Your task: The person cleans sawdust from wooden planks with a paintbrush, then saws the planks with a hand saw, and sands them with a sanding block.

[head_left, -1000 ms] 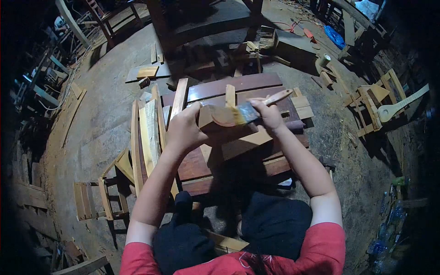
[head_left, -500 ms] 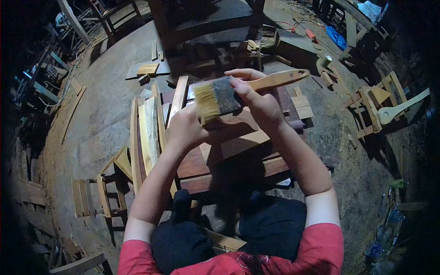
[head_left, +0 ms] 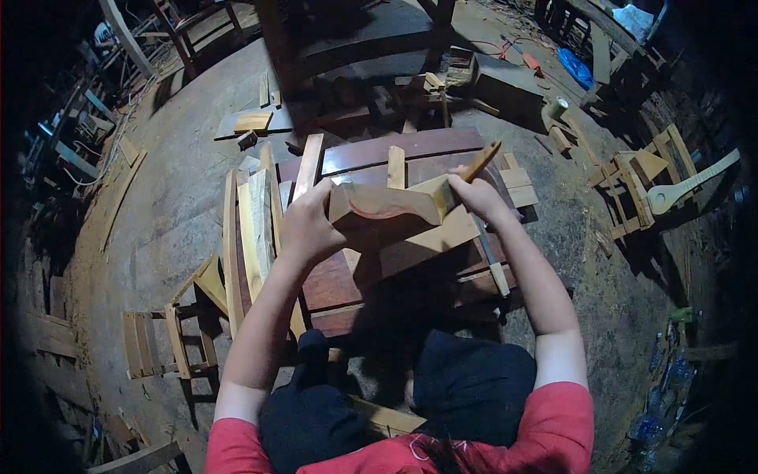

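Observation:
My left hand (head_left: 309,225) grips the left end of a wooden block (head_left: 379,204) with a wavy, curved cut edge and reddish marks along it. The block is held above a low table of dark reddish boards (head_left: 335,291). In my right hand (head_left: 482,197) is a wide paintbrush (head_left: 482,162), its wooden handle pointing up and to the right. Its bristles are at the right end of the block, mostly hidden by my fingers. A narrow tool with a pale wooden handle (head_left: 500,280) lies on the table below my right forearm.
Long wooden strips (head_left: 254,233) lie along the table's left side. A small wooden frame (head_left: 189,336) stands at left, and another frame (head_left: 655,178) at right carries a guitar-neck-shaped wooden piece (head_left: 695,186). A large dark wooden bench (head_left: 367,55) stands ahead; offcuts (head_left: 253,121) lie on the floor.
The brush has moved from across the front of the block to its right end, its handle now tilted more upward. The block's curved face has come into view, still in my left hand.

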`<action>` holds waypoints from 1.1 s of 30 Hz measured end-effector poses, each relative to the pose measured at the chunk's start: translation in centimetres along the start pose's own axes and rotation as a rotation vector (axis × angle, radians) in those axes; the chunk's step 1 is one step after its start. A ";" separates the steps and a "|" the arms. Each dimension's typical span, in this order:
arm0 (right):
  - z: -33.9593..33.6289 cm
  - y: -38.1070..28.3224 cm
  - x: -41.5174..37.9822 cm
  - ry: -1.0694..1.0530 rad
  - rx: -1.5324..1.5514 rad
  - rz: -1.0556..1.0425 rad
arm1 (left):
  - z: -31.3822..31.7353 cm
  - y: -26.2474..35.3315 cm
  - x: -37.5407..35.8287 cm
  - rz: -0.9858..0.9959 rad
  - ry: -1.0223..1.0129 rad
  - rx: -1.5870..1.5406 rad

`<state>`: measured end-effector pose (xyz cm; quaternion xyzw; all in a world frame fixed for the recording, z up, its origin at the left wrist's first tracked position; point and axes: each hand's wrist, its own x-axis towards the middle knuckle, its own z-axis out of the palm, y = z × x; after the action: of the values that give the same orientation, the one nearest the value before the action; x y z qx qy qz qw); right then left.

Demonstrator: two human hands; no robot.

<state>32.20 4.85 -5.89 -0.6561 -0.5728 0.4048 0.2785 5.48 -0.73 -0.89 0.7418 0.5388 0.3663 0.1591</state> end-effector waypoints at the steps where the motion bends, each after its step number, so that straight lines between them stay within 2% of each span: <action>1: 0.5 -1.6 -0.6 -0.025 0.166 -0.079 | -0.1 0.3 0.0 -0.014 -0.024 -0.011; 2: 0.6 -4.2 -1.6 -0.101 0.090 -0.195 | -0.1 0.5 0.1 -0.026 -0.049 -0.021; 3: 2.4 -3.1 -0.4 -0.095 0.189 -0.371 | -0.1 0.7 0.1 -0.028 -0.053 -0.020; 4: 2.6 -5.1 -1.5 -0.168 0.249 -0.418 | -0.1 0.9 0.1 -0.054 -0.088 -0.001; 5: 2.5 -7.3 -2.9 -0.236 0.344 -0.327 | -0.2 1.0 0.2 -0.081 -0.120 0.019; 6: 2.2 -8.1 -3.3 -0.237 0.347 -0.326 | 0.0 0.7 0.2 -0.082 -0.122 0.021; 8: 2.0 -8.9 -3.6 -0.446 0.765 -0.430 | 0.4 -0.5 0.1 -0.029 -0.072 -0.034; 10: 2.7 -7.4 -3.3 -0.425 0.877 -0.421 | 0.2 -0.6 0.2 -0.028 -0.077 -0.035; 12: 3.0 -3.5 -2.0 -0.267 0.534 -0.336 | 0.1 -0.6 0.1 -0.025 -0.080 -0.043; 13: 2.9 -2.3 -2.1 -0.211 0.579 -0.233 | 0.0 -0.6 0.0 -0.029 -0.081 -0.059; 16: 1.1 1.4 -0.8 -0.030 0.270 -0.130 | -0.1 -0.9 -0.2 -0.004 -0.047 -0.084; 18: -0.1 2.1 0.1 0.015 -0.105 -0.037 | 0.0 -0.7 -0.4 0.025 -0.015 -0.098; 20: 1.1 2.7 0.6 0.039 0.006 -0.293 | -0.2 -0.2 -0.3 -0.012 -0.065 -0.090; 21: 1.4 0.6 -0.1 -0.003 0.007 -0.326 | -0.1 0.0 -0.3 -0.013 -0.068 -0.092; 22: 1.4 -2.0 -1.0 0.005 -0.219 -0.372 | -0.1 0.1 -0.3 -0.020 -0.079 -0.082; 23: 2.2 -3.4 -1.3 -0.032 0.020 -0.405 | -0.1 0.2 -0.2 -0.024 -0.091 -0.071; 24: 1.8 -5.8 -2.0 -0.181 0.164 -0.403 | 0.0 0.2 -0.2 -0.020 -0.097 -0.067; 25: 2.7 -6.7 -2.5 -0.208 0.507 -0.407 | 0.1 0.2 -0.1 -0.012 -0.087 -0.060; 26: 2.1 -8.3 -3.3 -0.342 0.594 -0.496 | 0.2 0.2 -0.1 -0.005 -0.078 -0.053; 28: 2.5 -9.3 -4.0 -0.381 0.781 -0.511 | 0.5 0.2 0.0 0.023 -0.060 -0.073; 29: 2.6 -8.9 -4.0 -0.375 0.786 -0.511 | 0.6 0.3 0.0 0.051 -0.038 -0.095; 31: 2.7 -6.7 -3.6 -0.393 0.838 -0.349 | 0.2 0.5 0.0 0.050 -0.044 -0.083; 33: 2.7 -1.7 -1.6 -0.268 0.614 -0.261 | 0.1 0.3 -0.2 0.046 -0.045 -0.071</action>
<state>28.94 3.31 -5.50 -0.4044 -0.5349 0.6016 0.4341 5.70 -0.97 -0.82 0.7559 0.5046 0.3721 0.1888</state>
